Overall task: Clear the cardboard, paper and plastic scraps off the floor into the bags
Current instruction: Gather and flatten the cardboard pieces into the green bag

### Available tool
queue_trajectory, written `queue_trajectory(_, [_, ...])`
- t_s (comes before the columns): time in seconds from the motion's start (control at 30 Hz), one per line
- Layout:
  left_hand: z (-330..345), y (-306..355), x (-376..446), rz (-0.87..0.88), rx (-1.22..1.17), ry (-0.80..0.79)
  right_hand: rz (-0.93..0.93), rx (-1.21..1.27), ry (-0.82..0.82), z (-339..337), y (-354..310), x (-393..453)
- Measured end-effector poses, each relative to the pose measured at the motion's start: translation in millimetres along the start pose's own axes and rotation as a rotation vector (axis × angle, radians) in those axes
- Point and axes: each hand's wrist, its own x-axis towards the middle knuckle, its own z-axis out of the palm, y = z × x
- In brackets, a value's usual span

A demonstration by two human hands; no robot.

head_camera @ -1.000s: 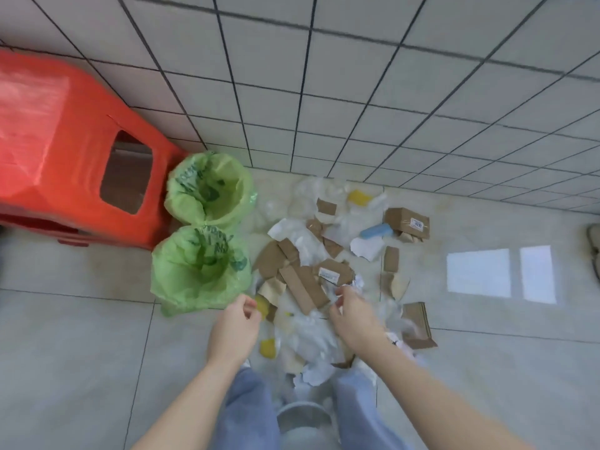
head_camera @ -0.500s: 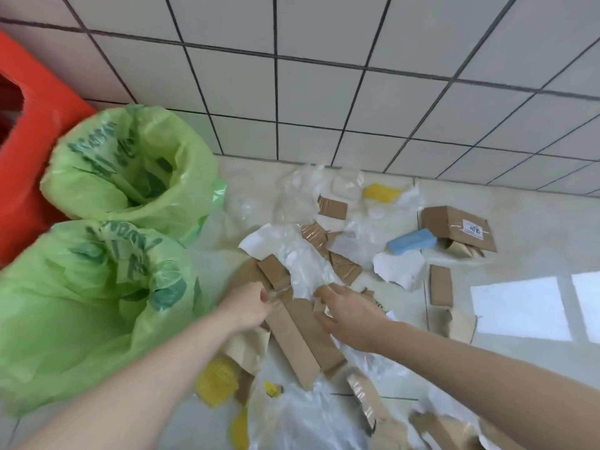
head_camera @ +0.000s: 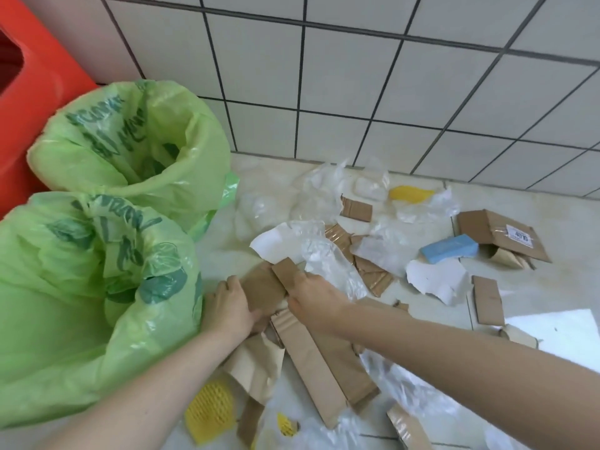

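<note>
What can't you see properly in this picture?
All in the head view:
- Inside the near bag: its folded rim hides it.
- Box label: too small to read.
- Cardboard under the left hand and right hand: covered.
- Red bin: cut off by the left edge.

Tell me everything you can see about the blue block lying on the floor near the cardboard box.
The blue block is a light blue, matte, rectangular slab that looks like foam or sponge. It lies flat on the floor, long side slanting up to the right. It appears intact. Its right end meets the labelled cardboard box; clear plastic film and a torn white paper scrap adjoin it on the left and below. Neither hand touches it.
</note>
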Motion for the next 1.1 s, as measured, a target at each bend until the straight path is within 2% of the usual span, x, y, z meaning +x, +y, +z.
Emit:
queue_trajectory(0.1, [7.8, -5.7, 0.6, 0.02, 0.081, 0.027, 0.01, -0.14, 0.029, 8.3, 6.5, 17.7])
queue_trajectory(0.2, [19.6, -10.9, 3.9, 0.05, 0.155, 0.083, 0.089, -0.149, 0.091, 29.3, 15.3, 29.9])
queue_trajectory(0.3, [26.5, -8.5, 4.3, 0.023, 0.076, 0.094, 0.131, -0.138, 0.155, 47.2, 18.7, 30.0])
queue_trajectory(0.4, [26.3, -3.3, -3.7, 0.004, -0.048, 0.099, 0.233, 0.038, 0.198, 59.9, 11.4, 22.6])
queue_trajectory(0.47, [24.9, 0.8, -13.4, 0.067, -0.051, 0.171, 0.315, 0.219, 0.222, 64.2, 4.5, 14.8])
queue_trajectory(0.53, [24.1, 2.7, -22.9, 0.164, -0.058, 0.249, 0.32, 0.313, 0.249, 63.8, 0.0, 2.8])
queue_trajectory(0.73, [13.2, 1.9, -47.4, 0.271, -0.268, 0.381, 0.195, 0.544, 0.441, 37.3, 6.6, -53.4])
queue_trajectory(0.9, [-2.5, 1.4, -77.1, 0.315, -0.477, 0.547, 0.311, 0.686, 0.524, 38.4, 35.3, -118.1])
queue_trajectory(1.0, [-19.6, 3.5, -91.6, 0.289, -0.703, 0.527, 0.4, 0.691, 0.564, 48.2, 55.0, -151.5])
queue_trajectory(1.1, [-27.2, 2.6, -102.7, 0.203, -0.873, 0.436, 0.452, 0.574, 0.532, 54.1, 71.7, -175.0])
